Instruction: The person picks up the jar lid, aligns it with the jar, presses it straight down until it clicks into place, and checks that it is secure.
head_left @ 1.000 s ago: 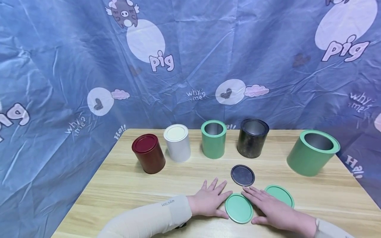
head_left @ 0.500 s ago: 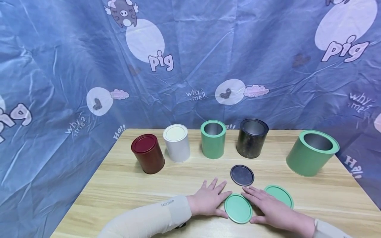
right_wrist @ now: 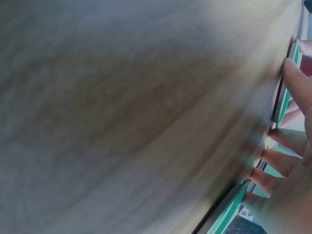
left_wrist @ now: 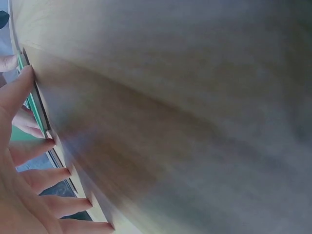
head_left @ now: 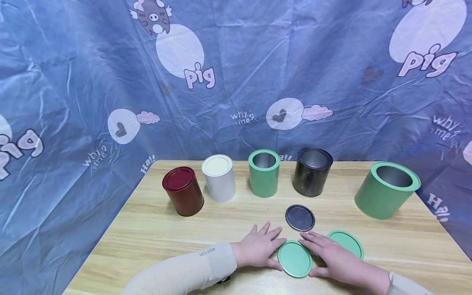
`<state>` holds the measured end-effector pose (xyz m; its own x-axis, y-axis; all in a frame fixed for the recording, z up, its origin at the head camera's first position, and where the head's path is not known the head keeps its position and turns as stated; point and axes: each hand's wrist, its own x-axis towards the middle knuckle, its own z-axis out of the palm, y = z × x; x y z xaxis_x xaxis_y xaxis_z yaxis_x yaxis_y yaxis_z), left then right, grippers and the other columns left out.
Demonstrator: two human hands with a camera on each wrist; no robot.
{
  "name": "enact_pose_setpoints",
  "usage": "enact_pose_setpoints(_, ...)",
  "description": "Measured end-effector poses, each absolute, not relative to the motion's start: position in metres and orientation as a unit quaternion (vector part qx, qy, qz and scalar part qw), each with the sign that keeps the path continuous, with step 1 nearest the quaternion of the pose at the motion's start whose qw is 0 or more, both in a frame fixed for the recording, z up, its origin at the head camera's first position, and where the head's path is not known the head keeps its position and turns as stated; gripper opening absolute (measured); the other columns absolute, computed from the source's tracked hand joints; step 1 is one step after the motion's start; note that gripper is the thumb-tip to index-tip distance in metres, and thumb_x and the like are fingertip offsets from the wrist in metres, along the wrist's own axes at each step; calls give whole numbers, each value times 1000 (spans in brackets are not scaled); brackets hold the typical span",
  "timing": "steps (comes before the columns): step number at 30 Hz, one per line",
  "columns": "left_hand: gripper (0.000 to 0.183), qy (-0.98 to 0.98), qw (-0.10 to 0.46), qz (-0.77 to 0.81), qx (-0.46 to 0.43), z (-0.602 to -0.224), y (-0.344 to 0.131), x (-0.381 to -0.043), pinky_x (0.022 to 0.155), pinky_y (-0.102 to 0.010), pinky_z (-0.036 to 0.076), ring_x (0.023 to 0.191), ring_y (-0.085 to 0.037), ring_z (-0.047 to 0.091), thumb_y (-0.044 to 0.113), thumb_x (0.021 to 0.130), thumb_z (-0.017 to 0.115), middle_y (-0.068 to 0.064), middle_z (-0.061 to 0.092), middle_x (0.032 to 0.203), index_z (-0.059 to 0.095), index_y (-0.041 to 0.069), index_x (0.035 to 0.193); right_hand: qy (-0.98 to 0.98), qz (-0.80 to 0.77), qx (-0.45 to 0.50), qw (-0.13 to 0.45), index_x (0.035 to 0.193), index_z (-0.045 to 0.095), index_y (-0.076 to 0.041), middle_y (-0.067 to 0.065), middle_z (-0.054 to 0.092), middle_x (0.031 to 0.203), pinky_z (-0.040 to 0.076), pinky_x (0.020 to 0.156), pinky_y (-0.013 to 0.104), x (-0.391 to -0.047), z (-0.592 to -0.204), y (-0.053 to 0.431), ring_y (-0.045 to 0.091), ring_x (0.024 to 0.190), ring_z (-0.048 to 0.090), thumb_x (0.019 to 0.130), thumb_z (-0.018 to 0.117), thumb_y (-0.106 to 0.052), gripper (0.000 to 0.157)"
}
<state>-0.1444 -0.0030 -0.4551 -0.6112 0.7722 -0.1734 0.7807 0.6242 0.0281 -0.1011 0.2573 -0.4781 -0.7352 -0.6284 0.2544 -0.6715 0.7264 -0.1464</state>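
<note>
A round green lid [head_left: 294, 259] lies on the table between my two hands. On its left, my left hand [head_left: 257, 248] rests with spread, straight fingers, thumb and forefinger beside the lid's edge. My right hand [head_left: 337, 260] lies on the other side, fingers extended, its thumb and forefinger close to the same lid. Behind the right hand a second green lid [head_left: 346, 243] is partly covered. A black lid [head_left: 300, 218] lies just beyond the fingertips. In the left wrist view the green lid [left_wrist: 35, 105] appears edge-on past the left thumb. Neither hand grips anything.
Along the back of the wooden table stand a dark red can [head_left: 184, 191] and a white can [head_left: 219, 178], both with lids on. Beside them are an open green can [head_left: 264, 173], an open black can [head_left: 312, 172] and a larger open green can [head_left: 385, 190].
</note>
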Motion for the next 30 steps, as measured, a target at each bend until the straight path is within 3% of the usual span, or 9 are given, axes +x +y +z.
enact_pose_setpoints(5, 76, 897, 85, -26, 433, -455, -3, -145, 101, -58, 44, 140, -35, 37, 68, 82, 59, -1, 37, 155, 46, 27, 144, -923, 115, 354, 94, 127, 61, -9, 13, 57, 135, 50, 88, 51, -102, -478, 257, 37, 118, 55, 78, 65, -63, 73)
enact_pose_setpoints(30, 76, 895, 88, -19, 436, -449, -4, -147, 101, -56, 44, 138, -34, 40, 66, 81, 61, 1, 40, 153, 47, 26, 143, -925, 141, 342, 85, 126, 62, -10, 13, 58, 133, 50, 87, 53, -101, -473, 254, 37, 117, 56, 77, 66, -63, 72)
